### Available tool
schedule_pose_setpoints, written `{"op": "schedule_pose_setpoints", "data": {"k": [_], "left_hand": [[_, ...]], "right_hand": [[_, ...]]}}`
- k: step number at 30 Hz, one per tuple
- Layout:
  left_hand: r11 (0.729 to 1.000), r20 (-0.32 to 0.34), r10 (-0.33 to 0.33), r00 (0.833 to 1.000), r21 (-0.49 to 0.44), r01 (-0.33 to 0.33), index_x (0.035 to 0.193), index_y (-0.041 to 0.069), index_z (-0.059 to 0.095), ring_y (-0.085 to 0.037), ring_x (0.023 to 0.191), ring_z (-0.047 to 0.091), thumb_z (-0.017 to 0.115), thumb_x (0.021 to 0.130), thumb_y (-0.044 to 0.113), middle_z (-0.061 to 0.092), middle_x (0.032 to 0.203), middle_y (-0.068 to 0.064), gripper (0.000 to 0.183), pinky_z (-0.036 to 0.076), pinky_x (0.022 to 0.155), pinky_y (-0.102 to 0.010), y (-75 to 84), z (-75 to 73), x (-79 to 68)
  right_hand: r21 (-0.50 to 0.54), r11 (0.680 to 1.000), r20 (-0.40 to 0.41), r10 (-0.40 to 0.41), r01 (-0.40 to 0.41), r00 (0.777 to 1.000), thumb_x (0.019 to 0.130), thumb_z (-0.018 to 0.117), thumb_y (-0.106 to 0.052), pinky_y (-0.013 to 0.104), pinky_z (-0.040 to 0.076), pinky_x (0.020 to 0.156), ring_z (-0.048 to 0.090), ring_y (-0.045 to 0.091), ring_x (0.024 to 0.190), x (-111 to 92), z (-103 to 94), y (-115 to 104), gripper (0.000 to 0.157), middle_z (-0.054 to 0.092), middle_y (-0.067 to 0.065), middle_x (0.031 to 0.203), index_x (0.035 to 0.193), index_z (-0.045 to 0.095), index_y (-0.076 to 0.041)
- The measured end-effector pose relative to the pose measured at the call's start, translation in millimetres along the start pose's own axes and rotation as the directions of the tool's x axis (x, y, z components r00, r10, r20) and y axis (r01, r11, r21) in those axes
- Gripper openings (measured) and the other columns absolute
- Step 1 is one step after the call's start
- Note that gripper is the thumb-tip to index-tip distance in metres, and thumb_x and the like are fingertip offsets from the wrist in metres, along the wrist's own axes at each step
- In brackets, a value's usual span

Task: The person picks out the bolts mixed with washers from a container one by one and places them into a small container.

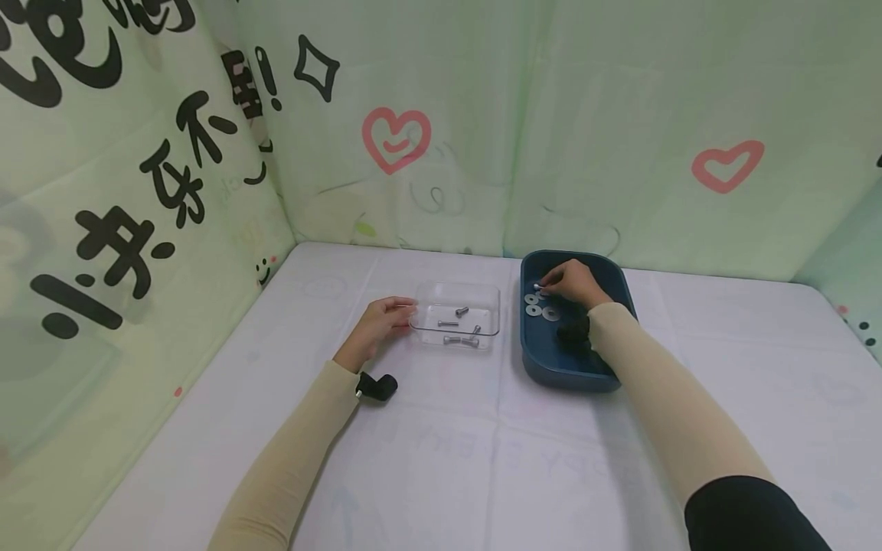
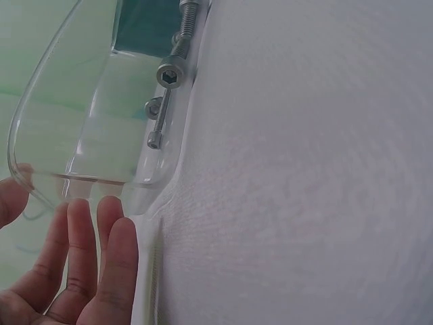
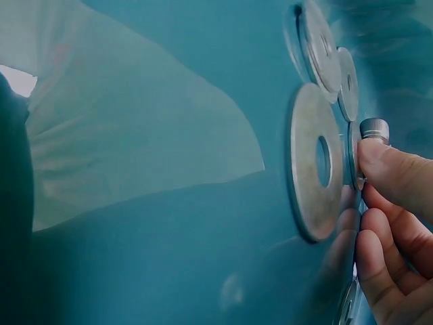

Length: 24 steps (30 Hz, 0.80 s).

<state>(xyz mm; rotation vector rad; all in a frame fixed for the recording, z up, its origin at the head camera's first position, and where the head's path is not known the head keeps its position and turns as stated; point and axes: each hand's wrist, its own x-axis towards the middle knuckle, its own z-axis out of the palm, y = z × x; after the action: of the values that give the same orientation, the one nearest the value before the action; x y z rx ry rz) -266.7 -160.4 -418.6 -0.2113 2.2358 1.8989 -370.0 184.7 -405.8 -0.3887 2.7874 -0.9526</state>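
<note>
My left hand touches the left end of a clear plastic box. In the left wrist view the fingers lie nearly straight against its end wall, with the thumb by the rim. Several socket-head bolts lie inside that box. Over at the dark blue bin, my right hand reaches in and pinches a bolt between thumb and fingers. Its knurled head shows; the fingers hide most of the shank. Flat metal washers of different sizes lie on the bin's floor beside the fingertips.
A white cloth covers the table, and the bin stands just right of the clear box with a narrow gap. Pale green curtains with drawn hearts and writing hang behind and at the sides. Black straps circle the wrists.
</note>
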Motion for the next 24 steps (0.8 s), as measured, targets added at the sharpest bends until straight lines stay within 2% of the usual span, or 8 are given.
{"op": "schedule_pose_setpoints", "data": {"k": [14,20,24], "left_hand": [[1.0,-0.002,-0.014,1.0,0.004,0.014,0.128,0.001,0.054,-0.015,0.095,0.058,0.057,0.094,0.015,0.056,0.126,-0.017,0.036,0.054,0.087,-0.027,1.5,0.0,-0.4],[1.0,-0.012,-0.024,1.0,0.008,0.024,0.127,0.002,0.054,-0.014,0.092,0.057,0.057,0.094,0.015,0.057,0.125,-0.016,0.036,0.054,0.086,-0.026,1.6,0.8,-0.2],[1.0,-0.012,-0.022,1.0,0.013,0.022,0.127,0.002,0.054,-0.014,0.094,0.057,0.057,0.094,0.016,0.056,0.126,-0.016,0.036,0.054,0.085,-0.025,1.9,1.3,-0.6]], "right_hand": [[-0.012,1.0,-0.014,-0.009,0.008,1.0,0.087,0.064,-0.007,0.042,0.052,0.082,0.06,0.03,0.091,1.6,1.3,1.4,0.019,0.066,0.024,0.107,0.101,0.071,0.004],[-0.015,1.0,-0.018,-0.025,0.024,1.0,0.088,0.064,-0.009,0.036,0.052,0.077,0.061,0.027,0.087,1.2,0.7,4.1,0.018,0.067,0.023,0.104,0.099,0.071,0.004],[-0.007,1.0,-0.027,-0.026,0.026,0.999,0.088,0.063,-0.009,0.037,0.053,0.077,0.061,0.027,0.088,-0.1,0.5,4.4,0.019,0.067,0.023,0.104,0.099,0.071,0.004]]}}
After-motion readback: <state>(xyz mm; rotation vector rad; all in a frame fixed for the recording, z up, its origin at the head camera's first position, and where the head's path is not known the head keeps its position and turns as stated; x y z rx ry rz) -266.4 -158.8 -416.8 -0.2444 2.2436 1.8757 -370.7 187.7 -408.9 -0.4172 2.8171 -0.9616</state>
